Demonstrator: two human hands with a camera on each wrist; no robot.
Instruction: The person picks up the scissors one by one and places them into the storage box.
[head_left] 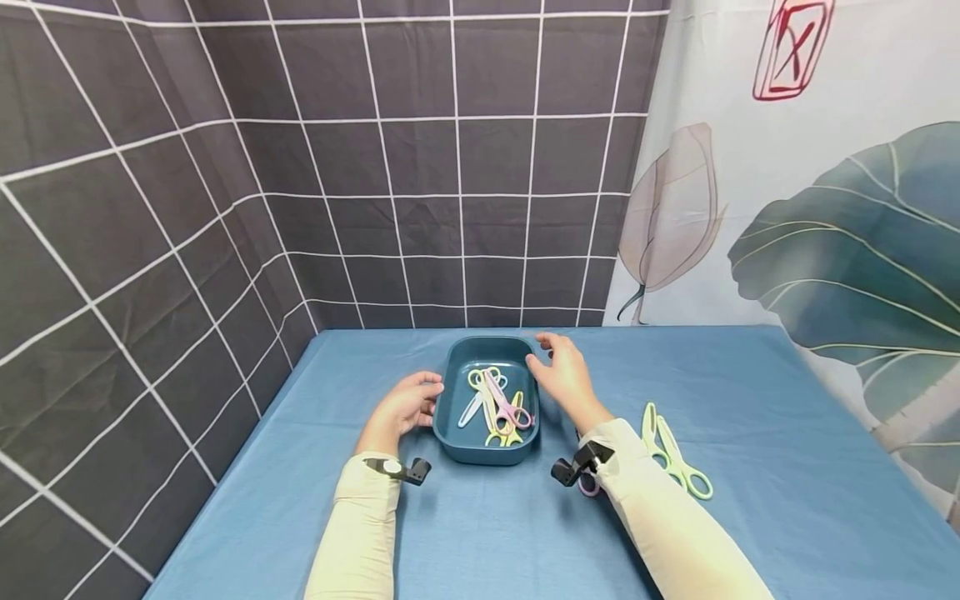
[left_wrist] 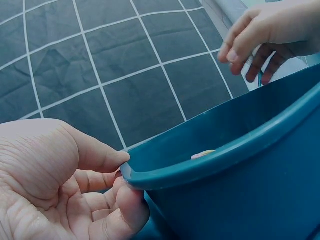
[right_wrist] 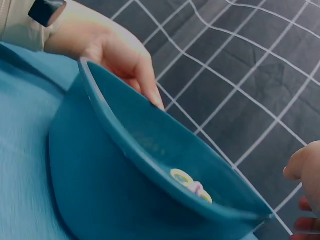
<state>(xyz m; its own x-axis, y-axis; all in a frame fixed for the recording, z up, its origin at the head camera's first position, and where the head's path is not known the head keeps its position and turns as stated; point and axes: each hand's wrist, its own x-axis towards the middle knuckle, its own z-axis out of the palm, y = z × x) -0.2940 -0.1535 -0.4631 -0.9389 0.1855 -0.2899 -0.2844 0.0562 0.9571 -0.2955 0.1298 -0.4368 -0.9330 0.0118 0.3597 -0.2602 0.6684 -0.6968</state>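
Note:
A dark teal plastic bin (head_left: 486, 457) stands on the table, with several small plastic scissors (head_left: 498, 404) in yellow, pink and pale blue lying in it. My left hand (head_left: 408, 403) is at the bin's left side; in the left wrist view its thumb (left_wrist: 102, 154) lies at the rim and the curled fingers sit just under it, pinching the edge. My right hand (head_left: 566, 372) hovers by the far right corner of the bin, fingers loosely bent and holding nothing. The right wrist view shows it (right_wrist: 307, 182) apart from the rim.
Light green scissors (head_left: 681, 467) lie spread on the blue cloth-covered table (head_left: 480, 533), right of my right forearm. A purple handle loop (head_left: 588, 484) shows partly from under the right wrist. Behind the table hangs a dark grid-patterned cloth (head_left: 420, 158).

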